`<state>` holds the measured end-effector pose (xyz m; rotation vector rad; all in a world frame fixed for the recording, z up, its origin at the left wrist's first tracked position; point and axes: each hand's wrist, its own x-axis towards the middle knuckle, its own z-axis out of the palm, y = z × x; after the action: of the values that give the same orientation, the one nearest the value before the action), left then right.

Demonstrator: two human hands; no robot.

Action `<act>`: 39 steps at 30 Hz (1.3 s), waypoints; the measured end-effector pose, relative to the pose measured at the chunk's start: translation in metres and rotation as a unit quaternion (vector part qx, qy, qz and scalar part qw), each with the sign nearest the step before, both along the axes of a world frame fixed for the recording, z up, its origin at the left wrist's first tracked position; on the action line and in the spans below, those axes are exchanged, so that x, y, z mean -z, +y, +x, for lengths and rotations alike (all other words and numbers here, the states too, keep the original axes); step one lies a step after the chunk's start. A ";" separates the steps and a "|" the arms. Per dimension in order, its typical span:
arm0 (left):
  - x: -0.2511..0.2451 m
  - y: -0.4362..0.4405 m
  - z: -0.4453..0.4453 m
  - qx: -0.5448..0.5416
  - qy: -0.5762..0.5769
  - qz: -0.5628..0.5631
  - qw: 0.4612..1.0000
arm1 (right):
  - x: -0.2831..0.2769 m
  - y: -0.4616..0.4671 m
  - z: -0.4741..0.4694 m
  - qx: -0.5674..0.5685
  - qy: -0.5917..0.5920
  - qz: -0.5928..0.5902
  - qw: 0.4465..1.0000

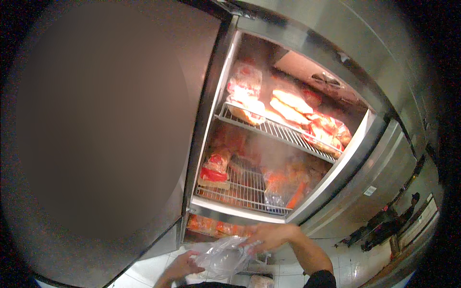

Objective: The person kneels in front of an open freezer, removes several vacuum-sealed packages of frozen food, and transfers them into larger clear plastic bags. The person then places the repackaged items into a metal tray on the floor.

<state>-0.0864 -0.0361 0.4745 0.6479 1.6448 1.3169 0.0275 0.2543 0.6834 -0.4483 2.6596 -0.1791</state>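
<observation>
A clear plastic bag [226,257] is spread between my hands, low in front of an upright freezer. My left hand [184,265] grips the bag's left edge with thumb and fingers. On the other side, my right hand [275,234] has its fingers on the upper right edge of the plastic and pinches it. The bag looks see-through, and I make out no contents in it. Just beyond it, orange packages [216,226] show in a lower compartment, partly hidden by my right hand and the bag.
The steel freezer door [203,46] stands open at left. Wrapped bread-like packages [246,95] and red-and-white bags [326,131] lie on the upper wire rack [284,135]. The lower rack [248,183] bears more packages, blurred by mist. Dark-clad people [387,221] are at far right.
</observation>
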 end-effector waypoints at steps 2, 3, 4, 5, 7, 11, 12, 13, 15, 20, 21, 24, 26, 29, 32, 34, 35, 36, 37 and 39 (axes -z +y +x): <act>-0.016 -0.015 -0.001 -0.045 -0.010 -0.005 0.999 | -0.072 -0.004 -0.050 0.002 0.113 -0.044 0.993; -0.007 -0.021 -0.001 -0.067 0.014 -0.020 0.997 | -0.098 -0.002 -0.070 -0.012 0.270 -0.092 0.958; -0.021 -0.024 -0.002 -0.076 0.055 -0.065 0.993 | -0.128 -0.001 -0.099 0.018 0.368 -0.110 0.923; -0.044 -0.022 0.001 -0.073 0.093 -0.103 0.988 | -0.148 -0.002 -0.123 0.204 0.347 -0.223 0.888; -0.048 -0.012 0.003 -0.079 0.195 -0.035 0.977 | -0.195 0.024 -0.167 0.166 0.524 -0.095 0.830; 0.069 -0.002 -0.001 -0.159 0.322 0.130 0.924 | -0.225 0.062 -0.275 0.418 0.351 0.052 0.836; 0.049 -0.008 0.004 -0.161 0.327 0.100 0.926 | -0.232 0.040 -0.276 0.447 0.242 0.036 0.860; 0.025 -0.012 0.009 -0.157 0.332 0.074 0.927 | -0.239 0.029 -0.275 0.476 0.130 0.022 0.870; 0.001 -0.010 0.011 -0.132 0.163 0.078 0.975 | -0.223 0.094 -0.302 0.460 0.032 -0.089 0.883; 0.040 -0.014 0.006 -0.161 0.168 0.070 0.970 | -0.225 0.057 -0.310 0.444 0.150 -0.015 0.883; 0.053 -0.011 0.005 -0.159 0.174 0.093 0.967 | -0.232 0.047 -0.305 0.457 0.198 0.041 0.866; 0.023 -0.002 0.004 -0.107 0.054 0.056 0.991 | -0.229 0.115 -0.320 0.407 0.386 0.155 0.813; 0.060 -0.008 0.005 -0.132 -0.008 0.167 0.977 | -0.247 0.083 -0.334 0.399 0.342 0.063 0.848; 0.065 -0.006 0.004 -0.119 0.011 0.192 0.974 | -0.248 0.102 -0.353 0.423 0.321 0.043 0.846; 0.038 -0.008 -0.001 -0.111 0.057 0.139 0.982 | -0.242 0.127 -0.364 0.449 0.288 0.008 0.846; 0.031 -0.011 -0.007 -0.116 0.072 0.122 0.983 | -0.238 0.137 -0.372 0.461 0.266 -0.036 0.846; 0.029 -0.013 -0.008 -0.118 0.076 0.114 0.984 | -0.236 0.141 -0.375 0.468 0.251 -0.058 0.845; 0.028 -0.015 -0.007 -0.116 0.077 0.107 0.984 | -0.234 0.146 -0.374 0.478 0.238 -0.085 0.841; 0.027 -0.016 -0.006 -0.114 0.079 0.102 0.985 | -0.235 0.151 -0.374 0.484 0.226 -0.111 0.838; 0.025 -0.016 -0.011 -0.111 0.086 0.095 0.986 | -0.242 0.159 -0.381 0.489 0.219 -0.176 0.825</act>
<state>-0.0975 -0.0516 0.4499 0.7236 1.7854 1.6319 -0.3534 0.4131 0.9257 0.9479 3.0322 -0.9799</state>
